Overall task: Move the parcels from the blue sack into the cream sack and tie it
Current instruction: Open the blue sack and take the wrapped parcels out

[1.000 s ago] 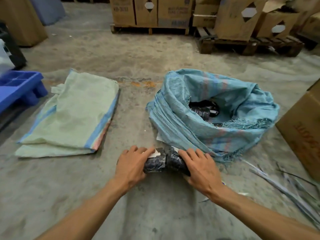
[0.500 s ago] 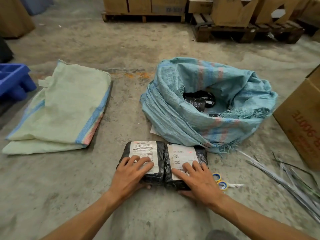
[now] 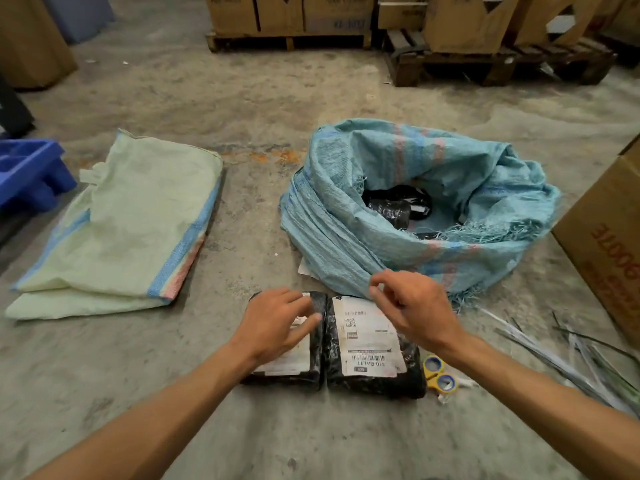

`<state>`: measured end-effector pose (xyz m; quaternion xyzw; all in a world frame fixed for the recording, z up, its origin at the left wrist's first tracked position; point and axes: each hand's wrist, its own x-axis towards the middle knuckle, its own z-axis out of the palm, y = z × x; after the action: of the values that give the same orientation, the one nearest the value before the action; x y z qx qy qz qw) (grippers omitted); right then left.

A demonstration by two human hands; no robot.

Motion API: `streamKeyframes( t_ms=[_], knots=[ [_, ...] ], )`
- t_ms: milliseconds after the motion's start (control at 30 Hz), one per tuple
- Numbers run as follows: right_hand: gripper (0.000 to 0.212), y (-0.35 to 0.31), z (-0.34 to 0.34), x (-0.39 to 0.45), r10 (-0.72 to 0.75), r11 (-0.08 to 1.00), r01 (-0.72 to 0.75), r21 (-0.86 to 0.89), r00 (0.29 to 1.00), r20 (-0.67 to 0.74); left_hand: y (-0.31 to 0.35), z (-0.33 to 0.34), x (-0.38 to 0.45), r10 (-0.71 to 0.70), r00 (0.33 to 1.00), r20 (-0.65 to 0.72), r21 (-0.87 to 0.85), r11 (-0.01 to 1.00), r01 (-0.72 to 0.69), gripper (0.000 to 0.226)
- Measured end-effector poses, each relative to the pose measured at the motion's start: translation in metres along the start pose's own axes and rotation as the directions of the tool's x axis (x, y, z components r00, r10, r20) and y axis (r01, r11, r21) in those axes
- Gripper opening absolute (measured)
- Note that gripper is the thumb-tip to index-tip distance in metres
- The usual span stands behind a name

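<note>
1. The scene was a warehouse with a rough grey concrete floor (image 3: 277,140), with wooden pallets (image 3: 498,64) of brown cardboard boxes along the far side and a blue plastic pallet (image 3: 31,171) at the left edge
2. The flat, folded cream woven sack with a blue and pink stripe (image 3: 128,226) lay on the floor to the left, closed and with nothing in it as far as could be seen
3. The crumpled blue woven sack with its mouth rolled down (image 3: 346,244) sat to the right, well apart from the cream one, and at least one black wrapped parcel (image 3: 391,211) showed inside it
4. Two black plastic-wrapped parcels with white shipping labels lay side by side on the floor just in front of the blue sack: the left parcel (image 3: 311,362) and the right parcel (image 3: 367,344), their edges touching
5. The left hand (image 3: 273,323) rested on the left parcel with fingers spread and nearly straight, gripping nothing
6. The right hand (image 3: 412,306) hovered above the right parcel near the blue sack's edge, fingers loosely curled and holding nothing
7. A pair of yellow and blue handled scissors (image 3: 438,374) lay just right of the parcels, with loose grey plastic strips (image 3: 568,358) beyond
8. The step in hand looked like unloading: parcels were being set out on the floor, none yet in the cream sack
9. The next move probably called for reaching into the blue sack for the remaining parcels, or opening the cream sack's mouth before loading
</note>
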<state>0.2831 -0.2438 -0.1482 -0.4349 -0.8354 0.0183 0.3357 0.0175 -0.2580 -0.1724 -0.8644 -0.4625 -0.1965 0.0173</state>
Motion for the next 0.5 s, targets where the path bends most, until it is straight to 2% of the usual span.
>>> streamKeyframes(
  t_ms=[100,200,267,300,367,433,500],
  knots=[
    [0.014,0.031,-0.023,0.045,0.015,0.999,-0.010,0.032,0.986,-0.167,0.007,-0.014,0.057,0.046,0.996,-0.076,-0.025,0.999,-0.048,0.026],
    [0.013,0.069,-0.042,0.085,0.134,0.991,-0.134,0.011,0.976,-0.174,0.023,-0.028,0.121,0.098,0.985,-0.144,-0.061,0.992,-0.108,0.023],
    [0.015,0.097,-0.047,0.105,0.313,0.949,-0.313,0.024,0.950,0.000,0.034,-0.031,0.161,0.054,0.987,-0.152,-0.124,0.990,-0.074,0.018],
    [0.018,0.111,-0.048,0.113,0.397,0.917,-0.399,0.000,0.911,0.109,0.037,-0.029,0.181,0.022,0.989,-0.145,-0.159,0.986,-0.045,0.017],
    [0.024,0.145,-0.046,0.125,0.470,0.883,-0.451,-0.131,0.837,0.280,0.040,-0.020,0.223,-0.021,0.996,-0.086,-0.186,0.983,0.005,0.014],
    [0.030,0.177,-0.035,0.134,0.468,0.884,-0.410,-0.226,0.783,0.411,0.036,-0.003,0.263,-0.064,0.994,0.085,-0.103,0.992,0.073,0.018],
    [0.037,0.208,-0.020,0.143,0.439,0.899,-0.359,-0.253,0.738,0.513,0.027,0.021,0.296,-0.145,0.925,0.351,0.047,0.989,0.138,0.030]
  ],
)
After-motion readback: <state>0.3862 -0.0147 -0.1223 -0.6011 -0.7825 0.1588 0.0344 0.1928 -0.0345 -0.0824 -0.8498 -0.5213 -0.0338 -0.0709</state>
